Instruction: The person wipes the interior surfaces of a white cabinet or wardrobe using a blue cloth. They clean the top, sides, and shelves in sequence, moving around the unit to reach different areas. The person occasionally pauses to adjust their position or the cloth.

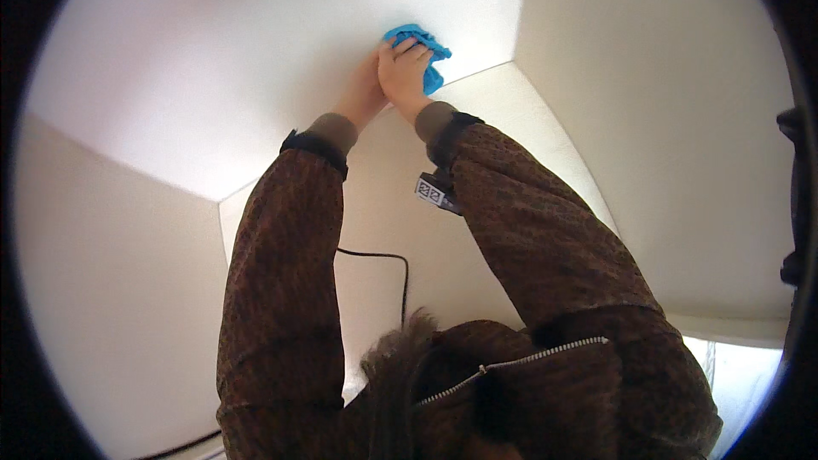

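A crumpled blue cloth (433, 79) is pressed to the white panel (324, 8) above and ahead of me. My right hand (403, 75) is closed, its bent fingers over the cloth. Close against it on the left is my left hand (368, 85); its fingers are hidden behind the right hand, so its grip does not show. Both arms reach up, in brown patterned sleeves with dark straps near the cuffs. A small dark device with a white label (431, 192) hangs by the right forearm.
Pale walls meet the white panel along seams, with a side wall (111, 230) at left and another (648, 119) at right. A thin black cable (375, 255) runs between my arms. Dark fittings (791, 196) line the far right edge. A bright opening (741, 383) shows at lower right.
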Tool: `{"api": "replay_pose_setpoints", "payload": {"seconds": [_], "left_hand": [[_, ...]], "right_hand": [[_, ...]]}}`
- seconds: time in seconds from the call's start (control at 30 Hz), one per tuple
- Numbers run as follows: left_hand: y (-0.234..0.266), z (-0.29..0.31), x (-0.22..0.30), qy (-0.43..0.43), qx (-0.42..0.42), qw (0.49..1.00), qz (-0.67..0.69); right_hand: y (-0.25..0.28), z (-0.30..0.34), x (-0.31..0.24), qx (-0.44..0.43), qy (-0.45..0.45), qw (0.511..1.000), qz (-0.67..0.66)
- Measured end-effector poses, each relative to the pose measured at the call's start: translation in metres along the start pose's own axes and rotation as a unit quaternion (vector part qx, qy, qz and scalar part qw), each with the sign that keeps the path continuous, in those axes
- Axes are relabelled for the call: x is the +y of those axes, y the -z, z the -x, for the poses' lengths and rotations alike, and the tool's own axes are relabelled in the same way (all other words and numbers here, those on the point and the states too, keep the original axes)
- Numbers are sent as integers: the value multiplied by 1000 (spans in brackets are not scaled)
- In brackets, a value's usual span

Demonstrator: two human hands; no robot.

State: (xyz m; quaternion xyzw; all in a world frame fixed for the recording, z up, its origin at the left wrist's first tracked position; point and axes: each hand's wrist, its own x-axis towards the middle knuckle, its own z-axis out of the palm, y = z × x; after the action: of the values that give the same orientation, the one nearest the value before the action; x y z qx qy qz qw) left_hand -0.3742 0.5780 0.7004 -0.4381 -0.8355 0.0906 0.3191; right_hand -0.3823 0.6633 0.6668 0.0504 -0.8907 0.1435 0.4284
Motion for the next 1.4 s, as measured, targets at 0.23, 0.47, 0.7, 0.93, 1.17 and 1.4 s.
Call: {"api": "replay_pose_setpoints", "payload": {"seconds": [0.23,0.47,0.7,0.93,1.17,1.4], "left_hand": [[42,14,47,35,23,996,-80],[90,2,102,187,1,982,-1],[136,-31,193,417,123,900,-19],[274,-43,407,417,213,851,-239],[448,122,445,526,53,740,-415],[459,115,448,502,48,760,-410]], "right_hand": [[43,31,2,34,40,995,-90],[84,48,13,-12,82,948,-306],[192,47,68,-35,219,806,-549],[422,136,133,-154,343,680,-629],[508,196,-60,-61,458,459,-759],[511,213,-90,-153,441,424,-776]]}}
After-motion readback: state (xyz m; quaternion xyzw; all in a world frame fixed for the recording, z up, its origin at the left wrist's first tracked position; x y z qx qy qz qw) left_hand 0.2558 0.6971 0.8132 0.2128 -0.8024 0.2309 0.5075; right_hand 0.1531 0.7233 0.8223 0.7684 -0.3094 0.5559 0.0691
